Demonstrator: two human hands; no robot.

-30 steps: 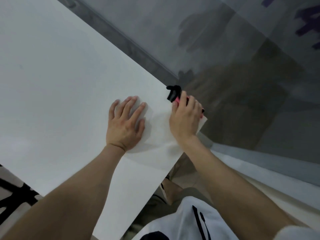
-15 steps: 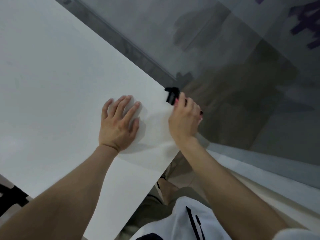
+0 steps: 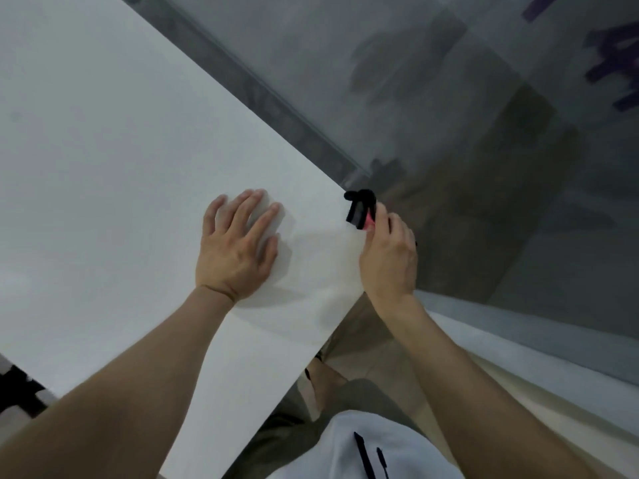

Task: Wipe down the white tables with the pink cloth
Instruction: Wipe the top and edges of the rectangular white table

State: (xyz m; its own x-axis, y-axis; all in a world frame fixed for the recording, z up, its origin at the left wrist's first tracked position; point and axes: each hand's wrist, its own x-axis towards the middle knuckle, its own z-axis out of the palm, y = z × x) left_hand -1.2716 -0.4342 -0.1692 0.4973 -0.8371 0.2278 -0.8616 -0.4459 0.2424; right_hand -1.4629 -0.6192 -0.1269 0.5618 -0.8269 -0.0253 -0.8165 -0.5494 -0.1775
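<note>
Table [image 3: 121, 150], big and white, fills the left side. The left hand [image 3: 235, 250] lies flat on it, fingers straight and spread. The right hand [image 3: 389, 261] is at the table's corner. A small black thing [image 3: 359, 209] sticks out just past it. Its curled fingers grip the pink cloth [image 3: 370, 221], and only a little bit shows.

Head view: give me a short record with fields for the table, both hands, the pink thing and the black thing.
table: white, its corner by the right hand
left hand: flat on the table, fingers straight, holding nothing
right hand: at the table's corner, fingers curled round the cloth
cloth: pink, only a sliver shows
black object: at the corner, against the cloth; kind unclear
</note>
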